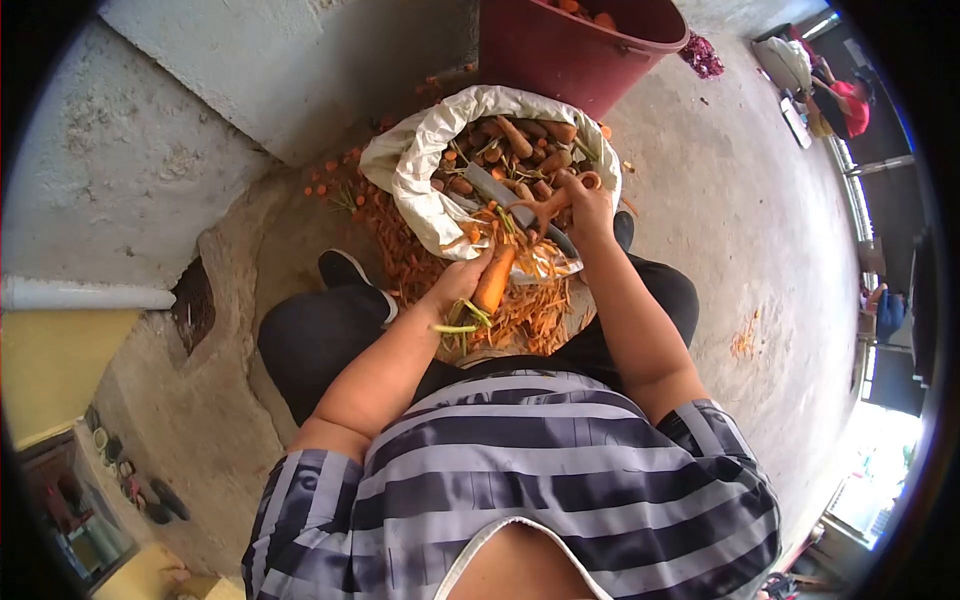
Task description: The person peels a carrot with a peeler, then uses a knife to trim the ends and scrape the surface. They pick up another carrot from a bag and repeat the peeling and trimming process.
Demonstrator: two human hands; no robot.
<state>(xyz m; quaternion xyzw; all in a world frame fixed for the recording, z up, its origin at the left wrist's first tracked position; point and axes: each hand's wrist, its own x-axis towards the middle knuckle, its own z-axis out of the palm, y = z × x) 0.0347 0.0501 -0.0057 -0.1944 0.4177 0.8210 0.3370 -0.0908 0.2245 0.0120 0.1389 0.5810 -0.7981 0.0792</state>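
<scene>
My left hand (464, 282) is closed around a carrot (495, 280), bright orange where peeled, with green stalks hanging at its lower end. In my right hand (592, 208) is an orange Y-shaped peeler (541, 210), its forked head just above the carrot's far end. Both hands are over the near edge of a white sack (415, 195) with its rim rolled down. Inside the sack lie many unpeeled carrots (515, 138) and a grey flat piece (490, 187). Orange peelings (530, 320) lie heaped below my hands.
Behind the sack stands a dark red tub (575, 60) with carrot pieces in it. Cut carrot ends (345, 185) and more peelings are scattered left of the sack. A rough wall (180, 120) rises at the left. Another person (852, 105) is far off at the upper right.
</scene>
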